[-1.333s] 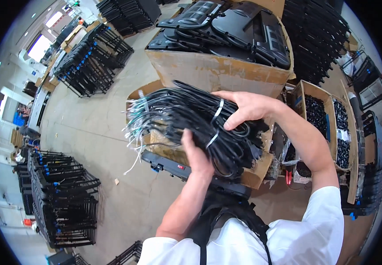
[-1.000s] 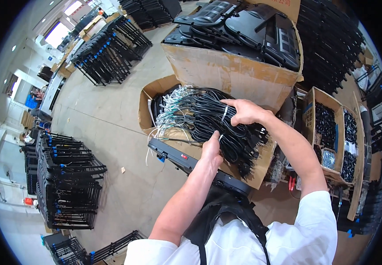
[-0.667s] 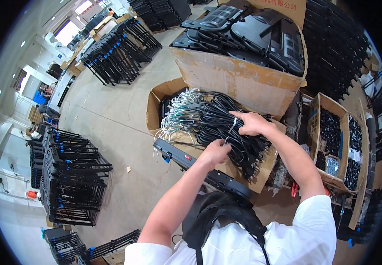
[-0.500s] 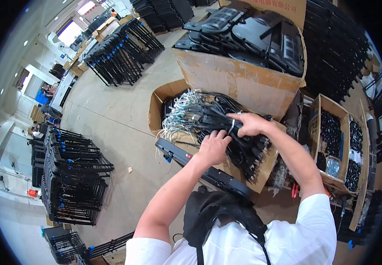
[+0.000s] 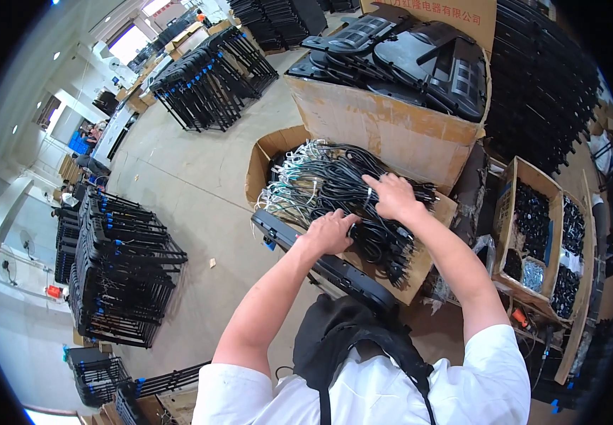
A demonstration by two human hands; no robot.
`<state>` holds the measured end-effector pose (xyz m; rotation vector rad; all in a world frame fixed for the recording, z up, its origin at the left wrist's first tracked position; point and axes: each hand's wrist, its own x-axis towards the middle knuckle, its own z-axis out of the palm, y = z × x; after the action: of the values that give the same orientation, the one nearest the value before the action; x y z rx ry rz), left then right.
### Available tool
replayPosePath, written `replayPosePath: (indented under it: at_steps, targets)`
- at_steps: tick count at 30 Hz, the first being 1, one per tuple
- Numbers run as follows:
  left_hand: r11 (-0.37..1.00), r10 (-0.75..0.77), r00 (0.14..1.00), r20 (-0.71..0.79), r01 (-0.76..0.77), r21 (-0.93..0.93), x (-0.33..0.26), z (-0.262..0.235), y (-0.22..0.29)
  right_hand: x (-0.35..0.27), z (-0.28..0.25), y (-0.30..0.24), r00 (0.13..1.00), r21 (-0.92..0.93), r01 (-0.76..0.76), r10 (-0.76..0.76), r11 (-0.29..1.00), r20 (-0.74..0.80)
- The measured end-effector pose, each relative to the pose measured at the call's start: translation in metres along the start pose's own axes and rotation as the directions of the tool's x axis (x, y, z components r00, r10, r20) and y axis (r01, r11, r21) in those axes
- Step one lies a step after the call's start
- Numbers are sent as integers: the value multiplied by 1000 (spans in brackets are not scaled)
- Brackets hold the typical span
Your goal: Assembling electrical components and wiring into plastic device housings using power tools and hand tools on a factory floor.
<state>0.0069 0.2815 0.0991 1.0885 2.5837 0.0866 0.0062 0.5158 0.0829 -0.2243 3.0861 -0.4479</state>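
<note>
A thick spread of black power cords (image 5: 345, 180) lies across a cardboard box in front of me. White and green bare wire ends (image 5: 289, 184) fan out on its left, and black plugs (image 5: 395, 265) gather at its near right end. My left hand (image 5: 331, 232) rests on the near side of the cords, fingers spread and slightly bent. On the right part lies my right hand (image 5: 393, 198), its index finger stretched out over the cords and the other fingers partly hidden. A white tie (image 5: 369, 196) shows beside that hand. Neither hand is lifting a cord.
Between me and the cords runs a long black frame part (image 5: 349, 276). Behind stands a large carton (image 5: 384, 117) piled with black plastic covers (image 5: 420, 60). To the right, a divided wooden bin (image 5: 533, 219) holds small black parts. Folded black frames (image 5: 122, 269) stand at left.
The cords lie flatter and more spread out than before. My left hand has shifted slightly left, and my right hand sits a little nearer the far edge. The view has moved slightly.
</note>
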Motion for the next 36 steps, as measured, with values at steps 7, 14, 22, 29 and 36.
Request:
replayPosePath:
  at_steps: [7,14,22,29,36]
  targets:
    - [987,-4,1000,-8,3,-162,-16,-13,3,-37,-12,20,982,172,135,-109,976,-154]
    - [972,5,946,-323,-80,-220,14,-30,10,-267,9,49,831,672,-69,415,737,-370]
    - [974,226,912,-341,-220,55,115,8,0,-577,131,51,194,783,-617,951,-73,242]
    - [994,79,987,-137,-89,-67,103,19,-16,-687,145,242,-51,504,-861,975,65,-214]
    - [945,-203,977,-60,179,-275,80,8,-2,-728,170,457,361,14,-928,909,372,-210]
